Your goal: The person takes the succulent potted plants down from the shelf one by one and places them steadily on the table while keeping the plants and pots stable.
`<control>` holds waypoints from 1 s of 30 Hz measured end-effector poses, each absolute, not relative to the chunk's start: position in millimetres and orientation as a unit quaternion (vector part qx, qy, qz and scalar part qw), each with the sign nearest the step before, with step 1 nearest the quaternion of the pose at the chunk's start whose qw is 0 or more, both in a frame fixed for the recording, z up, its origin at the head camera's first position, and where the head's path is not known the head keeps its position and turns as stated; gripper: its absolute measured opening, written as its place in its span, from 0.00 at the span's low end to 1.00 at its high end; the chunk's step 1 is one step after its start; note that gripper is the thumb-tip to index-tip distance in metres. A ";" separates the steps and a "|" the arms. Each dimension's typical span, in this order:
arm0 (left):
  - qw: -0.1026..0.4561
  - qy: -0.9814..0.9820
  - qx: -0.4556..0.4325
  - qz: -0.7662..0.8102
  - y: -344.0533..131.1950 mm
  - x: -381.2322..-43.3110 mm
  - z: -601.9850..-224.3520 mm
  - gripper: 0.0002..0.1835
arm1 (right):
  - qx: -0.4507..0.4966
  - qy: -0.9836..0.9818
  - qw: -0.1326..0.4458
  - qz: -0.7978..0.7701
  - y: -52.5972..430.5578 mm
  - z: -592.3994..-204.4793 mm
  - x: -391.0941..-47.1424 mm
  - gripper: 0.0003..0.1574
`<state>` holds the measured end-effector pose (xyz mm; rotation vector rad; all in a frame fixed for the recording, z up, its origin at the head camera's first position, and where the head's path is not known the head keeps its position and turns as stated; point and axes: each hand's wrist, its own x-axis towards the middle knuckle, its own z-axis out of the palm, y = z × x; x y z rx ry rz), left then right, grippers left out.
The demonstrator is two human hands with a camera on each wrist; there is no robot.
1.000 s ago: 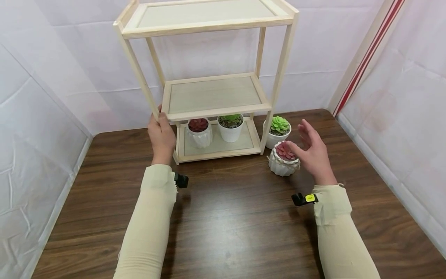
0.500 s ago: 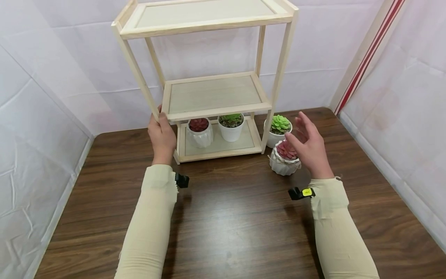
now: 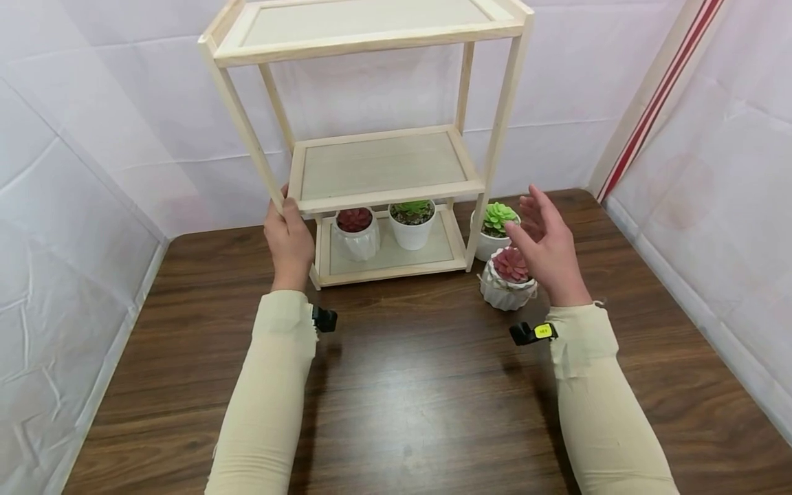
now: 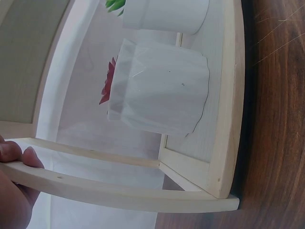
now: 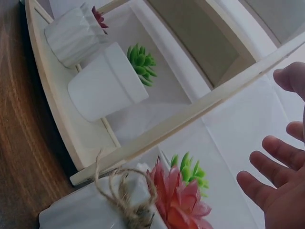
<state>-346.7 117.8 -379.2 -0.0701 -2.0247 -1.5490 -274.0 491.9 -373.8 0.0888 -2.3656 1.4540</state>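
My left hand [image 3: 289, 240] grips the left front post of a pale wooden three-tier shelf [image 3: 383, 165], just below the middle tier; its thumb shows at the post [image 4: 95, 188] in the left wrist view. My right hand [image 3: 549, 251] is held in the air with fingers spread and nothing in them. Below and left of it stands a white fluted pot [image 3: 506, 292] with a pink succulent and a twine bow. Behind that pot is a smooth white pot [image 3: 491, 246] with a green succulent, partly hidden by the shelf's right front post.
On the bottom tier sit a fluted white pot [image 3: 360, 244] with a dark red succulent and a smooth white pot [image 3: 412, 235] with a green one. The shelf stands toward the back of a dark wooden table [image 3: 408, 385]. White sheeting [image 3: 155, 117] hangs behind and at both sides.
My right hand has moved farther forward and slightly left, over the two pots beside the shelf. My left hand keeps its place on the post, and the pots stay where they were.
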 end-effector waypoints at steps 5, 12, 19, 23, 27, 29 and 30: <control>0.290 -0.760 -0.026 -0.581 118.3 -346.9 -378.8 0.24 | 0.038 -0.842 0.173 0.509 488.7 -368.1 -277.5 0.41; 0.286 -0.755 -0.022 -0.590 121.2 -341.5 -370.8 0.22 | 0.043 -0.843 0.162 0.511 486.1 -361.0 -282.7 0.41; 0.283 -0.758 -0.021 -0.588 128.3 -322.2 -351.2 0.23 | 0.051 -0.840 0.163 0.515 483.6 -357.0 -288.4 0.40; 0.281 -0.760 -0.019 -0.586 128.6 -321.0 -349.7 0.23 | 0.060 -0.835 0.167 0.520 477.3 -350.2 -287.3 0.39; 0.278 -0.760 -0.021 -0.587 128.2 -321.0 -350.5 0.23 | 0.063 -0.835 0.167 0.520 467.8 -339.6 -281.8 0.38; 0.279 -0.760 -0.022 -0.587 127.9 -321.0 -350.9 0.23 | 0.064 -0.833 0.163 0.524 464.0 -335.7 -281.3 0.38; 0.280 -0.759 -0.021 -0.587 127.7 -321.0 -351.0 0.23 | 0.063 -0.833 0.160 0.525 462.5 -334.3 -281.6 0.37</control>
